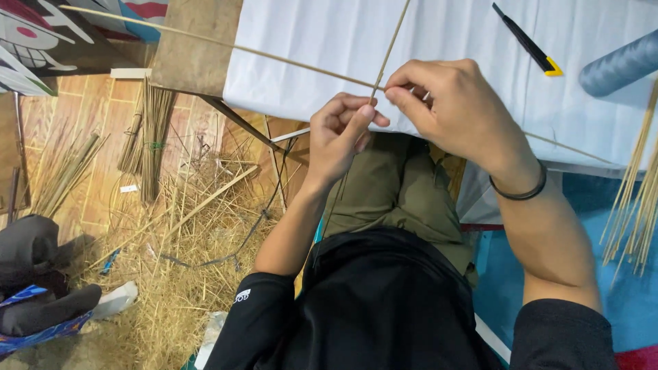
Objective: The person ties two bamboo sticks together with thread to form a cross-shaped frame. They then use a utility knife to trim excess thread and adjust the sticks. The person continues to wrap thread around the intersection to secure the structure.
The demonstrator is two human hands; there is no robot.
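Together, both hands pinching two crossed bamboo sticks [301, 65] at their crossing, left hand [343, 133] below, right hand [452, 106] above

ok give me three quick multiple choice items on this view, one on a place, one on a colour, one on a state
1. Where does the utility knife lie?
A. on the white sheet
B. on the straw-strewn floor
C. in the lap

2. What colour is the band on the right wrist?
A. red
B. black
C. white

3. How do the two thin sticks at the hands stand?
A. parallel
B. crossed
C. snapped apart

Answers: 1 A, it rests on the sheet at top right. 2 B, a dark ring circles the wrist. 3 B, they cross where the left hand and right hand pinch.
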